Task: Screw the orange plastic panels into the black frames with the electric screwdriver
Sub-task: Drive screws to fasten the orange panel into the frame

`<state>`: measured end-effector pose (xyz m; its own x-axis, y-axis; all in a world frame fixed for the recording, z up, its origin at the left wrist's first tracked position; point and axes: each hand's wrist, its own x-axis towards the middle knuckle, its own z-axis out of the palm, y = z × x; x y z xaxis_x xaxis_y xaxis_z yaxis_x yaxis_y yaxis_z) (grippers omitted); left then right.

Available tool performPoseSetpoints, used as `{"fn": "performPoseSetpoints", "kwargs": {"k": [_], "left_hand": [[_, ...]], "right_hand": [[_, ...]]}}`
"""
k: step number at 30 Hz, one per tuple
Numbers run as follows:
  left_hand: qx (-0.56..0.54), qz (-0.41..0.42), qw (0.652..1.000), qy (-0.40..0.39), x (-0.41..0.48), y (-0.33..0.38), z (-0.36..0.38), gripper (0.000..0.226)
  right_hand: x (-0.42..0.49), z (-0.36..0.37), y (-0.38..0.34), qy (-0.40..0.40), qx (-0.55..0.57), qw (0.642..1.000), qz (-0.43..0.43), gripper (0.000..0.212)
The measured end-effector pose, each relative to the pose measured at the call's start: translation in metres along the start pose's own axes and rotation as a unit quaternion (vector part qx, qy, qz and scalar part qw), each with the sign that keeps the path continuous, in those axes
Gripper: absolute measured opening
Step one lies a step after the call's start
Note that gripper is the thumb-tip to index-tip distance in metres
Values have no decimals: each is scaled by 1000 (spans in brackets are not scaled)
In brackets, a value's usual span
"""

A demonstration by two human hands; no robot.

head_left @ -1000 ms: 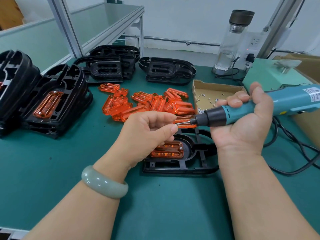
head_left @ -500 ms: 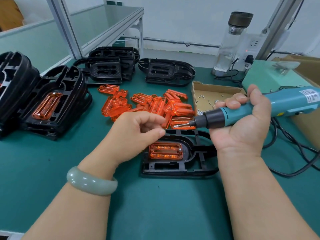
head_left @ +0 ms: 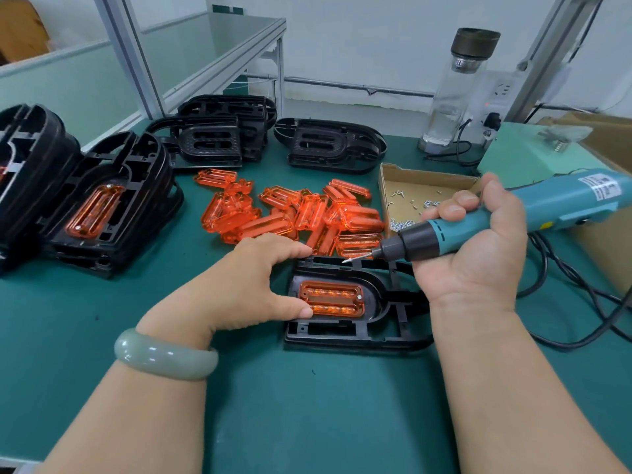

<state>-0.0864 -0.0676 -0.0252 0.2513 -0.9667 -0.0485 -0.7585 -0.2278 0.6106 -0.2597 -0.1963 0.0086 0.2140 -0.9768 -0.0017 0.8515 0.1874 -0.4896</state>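
The frame (head_left: 342, 331) being worked on lay flat on the green mat (head_left: 307, 405) in front of the person. One orange panel (head_left: 331, 299) was seated in its well, and a screw head (head_left: 359, 296) showed at the panel's right end. The left end was partly behind the thumb, so I could not tell whether it had a screw. The left hand (head_left: 246, 285) spanned the frame's left end, thumb on the near side by the panel and forefinger on the far rim, pinching it steady. The right hand (head_left: 478, 254) was wrapped round the screwdriver (head_left: 561, 205), held nearly level above the frame's far edge with its tip apart from the panel. What looked like a screw sat on the bit.

The frame looked like stiff, light moulded plastic, likely to skate on the mat under the driver's push. A hold across its outer rim beside the panel seemed right — clear of the bit. The panel looked thin, glossy and brittle. I judged it better pressed at its edges than on its ribbed middle, and easy to crack if overdriven.

Loose panels (head_left: 290, 213) lay heaped behind the frame, and a cardboard tray (head_left: 427, 174) of screws stood to the right. A stack (head_left: 102, 206) of fitted frames stood at the left.
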Motion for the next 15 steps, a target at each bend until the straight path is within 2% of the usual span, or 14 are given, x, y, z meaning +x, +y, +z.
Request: {"fn": "performPoseSetpoints", "kwargs": {"k": [5,15], "left_hand": [[1,5,1000,-27,-1,8,5,91],[11,7,999,-34,-1,20,12,86]], "right_hand": [[-3,2,3,-22,-23,999,15,11],[-13,4,15,-107,-104,989,-8,11]]}}
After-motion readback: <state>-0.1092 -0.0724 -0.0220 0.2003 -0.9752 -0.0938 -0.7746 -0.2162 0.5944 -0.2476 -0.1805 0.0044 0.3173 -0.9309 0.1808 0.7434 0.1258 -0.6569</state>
